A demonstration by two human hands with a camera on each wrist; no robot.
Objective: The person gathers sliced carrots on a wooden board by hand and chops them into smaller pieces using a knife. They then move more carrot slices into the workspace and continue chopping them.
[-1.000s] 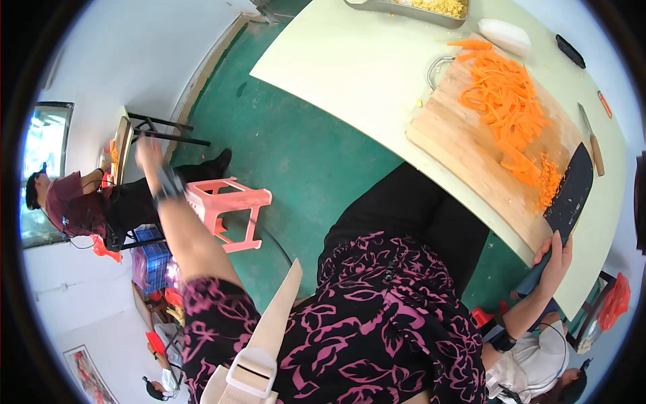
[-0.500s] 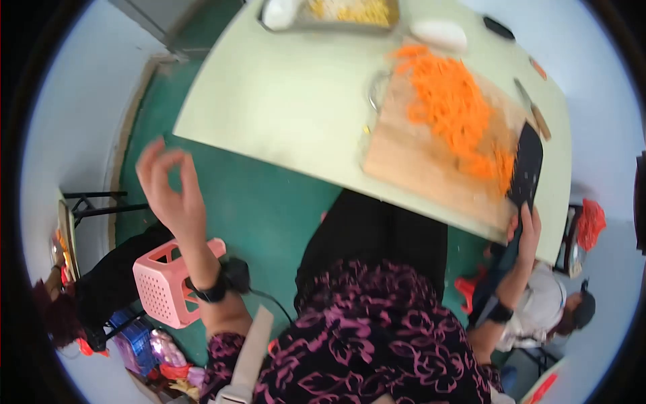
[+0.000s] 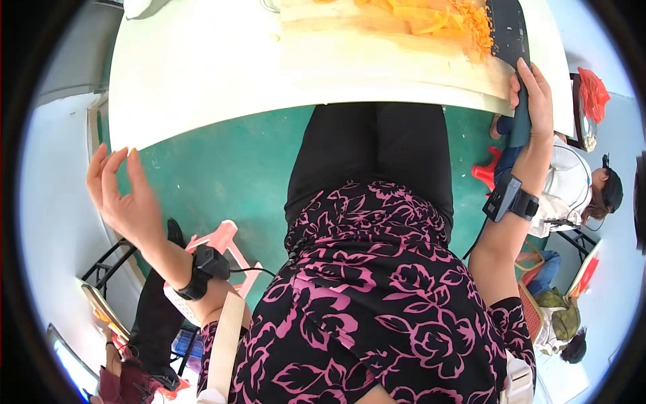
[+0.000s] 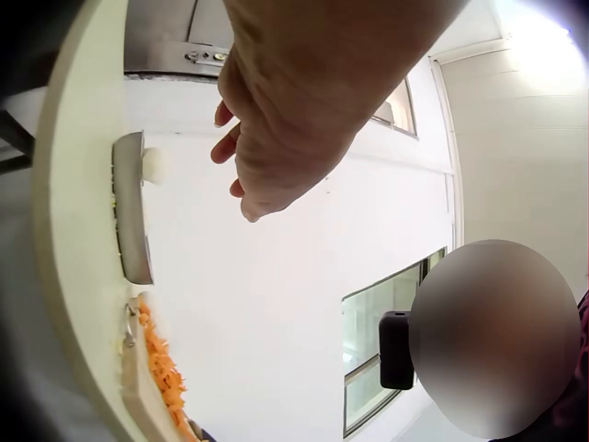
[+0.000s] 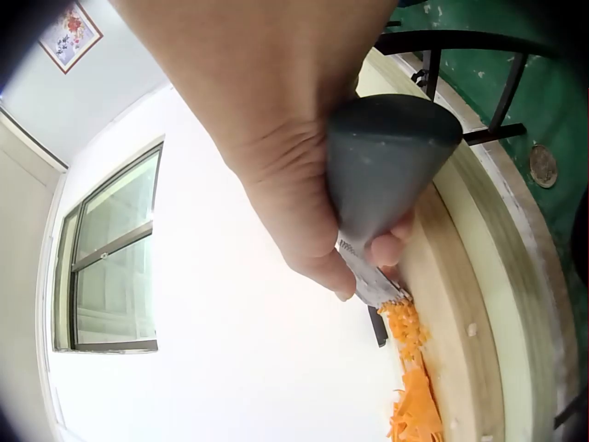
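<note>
My right hand [image 3: 536, 101] grips the dark handle of a kitchen knife [image 3: 508, 30]. Its broad black blade lies beside finely chopped carrot [image 3: 476, 28] at the right side of a wooden cutting board [image 3: 377, 64]. Carrot strips [image 3: 427, 17] are heaped farther along the board, cut off by the top of the head view. In the right wrist view, the knife's handle [image 5: 391, 157] leans up over the board's edge, with thumb and fingers around it near the blade. My left hand [image 3: 128, 202] hangs in the air near the table's left corner, fingers loosely spread and holding nothing.
The pale table [image 3: 202, 74] ends just in front of my body. A metal tray [image 4: 135, 212] stands on it beyond the board. A pink stool [image 3: 225, 239] is on the floor at left. Other people sit at both sides; a red bag [image 3: 593, 94] is at right.
The head view has swung, so the table now sits higher and more level in it. My left hand has swung from far out at left toward the table's corner. The right hand keeps the knife.
</note>
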